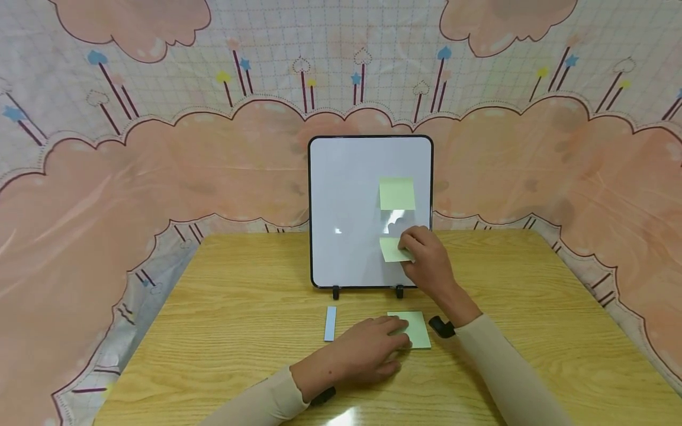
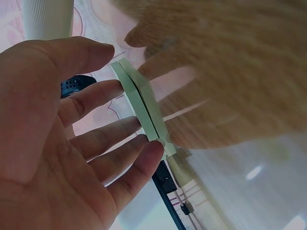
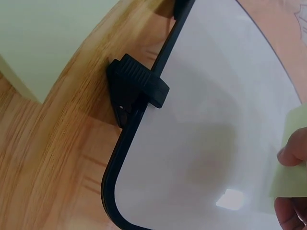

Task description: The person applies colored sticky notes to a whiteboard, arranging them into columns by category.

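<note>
On the whiteboard (image 1: 346, 195), my right hand (image 1: 430, 260) pinches a pale green sticky note (image 1: 391, 251) by its right side, low on the right half. The right wrist view shows the thumb on this note (image 3: 288, 181), with fingers behind it. A second sticky note (image 1: 396, 194) is stuck higher up, roughly in line above the first. My left hand (image 1: 367, 352) rests on the pad of sticky notes (image 1: 420, 331) on the table. In the left wrist view its spread fingers touch the pad's edge (image 2: 136, 100).
A narrow light blue strip (image 1: 330, 323) lies on the wooden table (image 1: 240, 284), left of the pad. Black clip feet (image 1: 399, 291) hold up the whiteboard's lower edge. Behind the table hangs a patterned cloth (image 1: 256, 165).
</note>
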`<state>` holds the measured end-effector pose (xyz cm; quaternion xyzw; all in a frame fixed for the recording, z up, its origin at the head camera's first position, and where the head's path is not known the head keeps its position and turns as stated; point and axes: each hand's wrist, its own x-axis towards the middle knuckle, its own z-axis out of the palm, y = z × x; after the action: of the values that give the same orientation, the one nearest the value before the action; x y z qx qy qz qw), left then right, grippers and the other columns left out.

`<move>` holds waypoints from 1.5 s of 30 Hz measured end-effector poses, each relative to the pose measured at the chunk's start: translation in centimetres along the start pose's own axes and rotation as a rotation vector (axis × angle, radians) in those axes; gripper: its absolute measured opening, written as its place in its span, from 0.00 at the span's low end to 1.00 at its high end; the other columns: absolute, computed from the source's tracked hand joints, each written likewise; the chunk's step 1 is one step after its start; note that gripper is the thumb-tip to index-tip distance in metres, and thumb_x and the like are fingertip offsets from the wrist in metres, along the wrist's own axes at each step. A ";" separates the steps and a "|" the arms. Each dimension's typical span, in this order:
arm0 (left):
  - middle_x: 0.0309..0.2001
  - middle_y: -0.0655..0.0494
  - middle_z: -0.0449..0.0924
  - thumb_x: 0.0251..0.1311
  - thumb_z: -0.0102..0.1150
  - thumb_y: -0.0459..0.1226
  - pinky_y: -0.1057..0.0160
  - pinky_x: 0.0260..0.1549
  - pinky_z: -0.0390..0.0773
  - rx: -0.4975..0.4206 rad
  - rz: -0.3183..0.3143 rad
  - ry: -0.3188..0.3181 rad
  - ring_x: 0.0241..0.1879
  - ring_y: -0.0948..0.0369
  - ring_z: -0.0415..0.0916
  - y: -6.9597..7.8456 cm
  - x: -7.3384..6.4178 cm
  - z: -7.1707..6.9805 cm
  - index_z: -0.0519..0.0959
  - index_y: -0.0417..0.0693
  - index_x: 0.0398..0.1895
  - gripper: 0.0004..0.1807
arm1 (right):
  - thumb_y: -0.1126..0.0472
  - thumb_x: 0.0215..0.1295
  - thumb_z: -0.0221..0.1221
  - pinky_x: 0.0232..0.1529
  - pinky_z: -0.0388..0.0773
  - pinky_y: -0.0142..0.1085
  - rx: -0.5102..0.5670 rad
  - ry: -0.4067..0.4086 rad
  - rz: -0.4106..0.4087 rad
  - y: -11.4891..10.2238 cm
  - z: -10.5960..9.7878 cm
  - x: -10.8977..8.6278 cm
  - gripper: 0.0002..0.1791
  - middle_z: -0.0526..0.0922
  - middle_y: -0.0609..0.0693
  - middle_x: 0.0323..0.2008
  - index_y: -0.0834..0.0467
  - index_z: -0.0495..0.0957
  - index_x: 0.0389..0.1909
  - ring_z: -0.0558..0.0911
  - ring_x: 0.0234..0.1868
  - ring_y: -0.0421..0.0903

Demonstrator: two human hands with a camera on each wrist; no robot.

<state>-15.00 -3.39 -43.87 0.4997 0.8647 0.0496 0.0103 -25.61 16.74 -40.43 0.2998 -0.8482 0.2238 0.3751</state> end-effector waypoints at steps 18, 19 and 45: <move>0.73 0.53 0.73 0.75 0.61 0.47 0.58 0.67 0.75 -0.004 -0.001 0.008 0.73 0.56 0.70 -0.1 0.1 -0.6 0.81 0.59 0.63 0.17 | 0.84 0.45 0.70 0.43 0.81 0.48 -0.015 0.021 0.029 0.8 1.2 0.7 0.18 0.81 0.56 0.39 0.61 0.78 0.30 0.80 0.41 0.56; 0.73 0.53 0.73 0.75 0.61 0.47 0.58 0.67 0.75 -0.005 -0.001 0.007 0.73 0.56 0.70 -0.1 0.1 -0.5 0.81 0.58 0.63 0.17 | 0.83 0.46 0.70 0.43 0.81 0.48 -0.015 0.021 0.031 0.8 1.2 0.7 0.18 0.81 0.56 0.39 0.61 0.78 0.30 0.80 0.41 0.57; 0.72 0.52 0.74 0.75 0.62 0.47 0.61 0.70 0.72 0.001 -0.001 0.021 0.73 0.57 0.71 0.6 0.1 -0.2 0.81 0.57 0.62 0.17 | 0.83 0.47 0.69 0.46 0.81 0.48 -0.018 0.013 0.073 1.0 1.8 0.4 0.18 0.81 0.55 0.40 0.60 0.78 0.31 0.80 0.43 0.56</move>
<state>-14.59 -3.02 -43.62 0.4988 0.8650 0.0542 0.0008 -27.44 16.27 -41.42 0.2638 -0.8580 0.2317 0.3750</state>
